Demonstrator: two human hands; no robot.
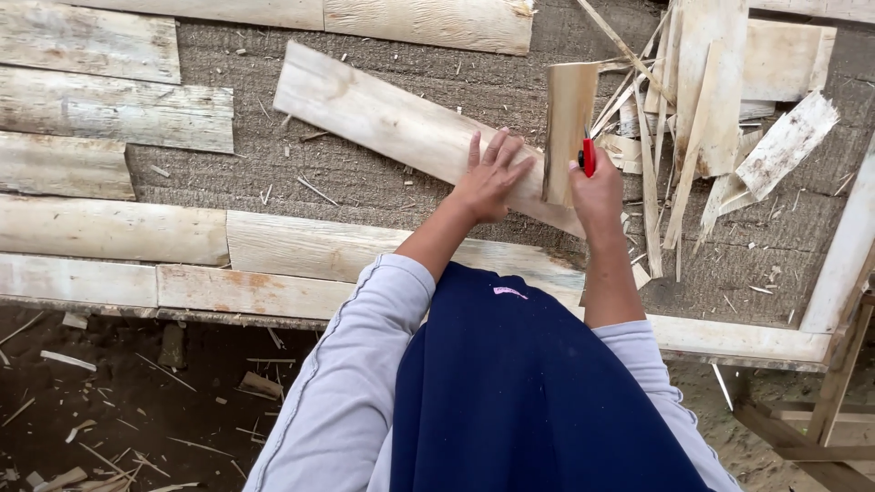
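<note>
The left hand (489, 180) lies flat on a long plank (401, 123) set slantwise on the workbench (365, 182). The right hand (597, 187) grips a red knife (589, 157) against a short upright board (567, 128) — splinters (674, 137) heaped near the bench's far right corner.

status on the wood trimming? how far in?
Done: a pile of thin offcut strips lies at the right of the bench. In hand: the right hand holds a red cutter against an upright wood piece; the left hand presses flat on a long plank. Left: several whole boards lie along the left side.
</note>
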